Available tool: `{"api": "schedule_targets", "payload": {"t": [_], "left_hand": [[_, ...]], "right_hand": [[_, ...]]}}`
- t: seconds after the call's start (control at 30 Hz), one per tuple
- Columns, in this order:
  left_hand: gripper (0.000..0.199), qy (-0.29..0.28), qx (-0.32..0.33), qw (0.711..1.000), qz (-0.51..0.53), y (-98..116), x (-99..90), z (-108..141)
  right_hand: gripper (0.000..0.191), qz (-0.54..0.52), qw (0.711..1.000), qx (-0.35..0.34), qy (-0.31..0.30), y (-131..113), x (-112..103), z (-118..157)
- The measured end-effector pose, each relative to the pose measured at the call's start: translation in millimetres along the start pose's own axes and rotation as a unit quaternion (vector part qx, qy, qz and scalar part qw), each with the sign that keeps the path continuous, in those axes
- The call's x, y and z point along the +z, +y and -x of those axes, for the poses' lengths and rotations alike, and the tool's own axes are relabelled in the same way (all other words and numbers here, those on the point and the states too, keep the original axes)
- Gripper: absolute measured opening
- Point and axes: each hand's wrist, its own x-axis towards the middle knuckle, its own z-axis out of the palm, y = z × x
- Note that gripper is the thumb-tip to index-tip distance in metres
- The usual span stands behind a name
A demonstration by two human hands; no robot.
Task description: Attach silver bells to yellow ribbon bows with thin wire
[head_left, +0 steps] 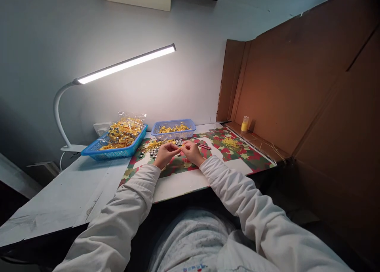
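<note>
"Pinching something, are they?"

"Yes: the left hand (168, 151) and right hand (192, 152) meet above the camouflage mat (178, 170), the fingers of each closed on a small yellow piece (182, 147)."

"How does it look?"

"Yellowish and tiny. The fingers cover most of it, so I can't tell its full outline."

"What borders them?"

"Silver beads (154, 150) lie just beside the left hand, a slim pink item (204, 146) near the right. Beyond sits the pale blue basket (173, 136); farther left, the bright blue basket (111, 155) reaches over the mat's side."

"And room to move?"

"Bare white table (74, 185) stretches left of the mat. Rightward, the mat runs past yellow strands (230, 143) towards the cardboard wall (276, 90). The sleeves (142, 189) cross the near edge."
</note>
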Motion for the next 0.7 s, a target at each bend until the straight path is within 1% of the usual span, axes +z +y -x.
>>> {"api": "schedule_targets", "payload": {"t": [0.07, 0.13, 0.23, 0.33, 0.43, 0.7], "left_hand": [[0.042, 0.015, 0.007, 1.0, -0.002, -0.7, -0.6, -0.7], [0.042, 0.034, 0.013, 0.999, -0.004, -0.6, -1.4, -1.2], [0.044, 0.053, 0.012, 0.998, 0.008, 0.8, -2.2, -1.4], [0.046, 0.057, 0.01, 0.998, 0.021, 3.1, -2.4, -1.1], [0.047, 0.062, 0.011, 0.998, 0.028, 5.0, -2.4, -0.8], [0.047, 0.058, 0.026, 0.998, 0.015, 5.1, -2.0, -0.7]], "right_hand": [[0.033, -0.003, 1.0, -0.005, 0.0, -0.9, -1.1, -0.3], [0.033, -0.007, 1.0, -0.002, -0.014, -2.0, -3.4, -0.8], [0.028, -0.021, 0.999, 0.012, -0.042, -5.0, -7.3, -0.9], [0.023, -0.041, 0.998, 0.014, -0.049, -8.4, -8.9, 0.2], [0.023, -0.062, 0.997, 0.009, -0.047, -9.1, -8.0, 1.1], [0.035, -0.078, 0.997, 0.015, -0.016, -5.8, -4.7, -0.3]]}}
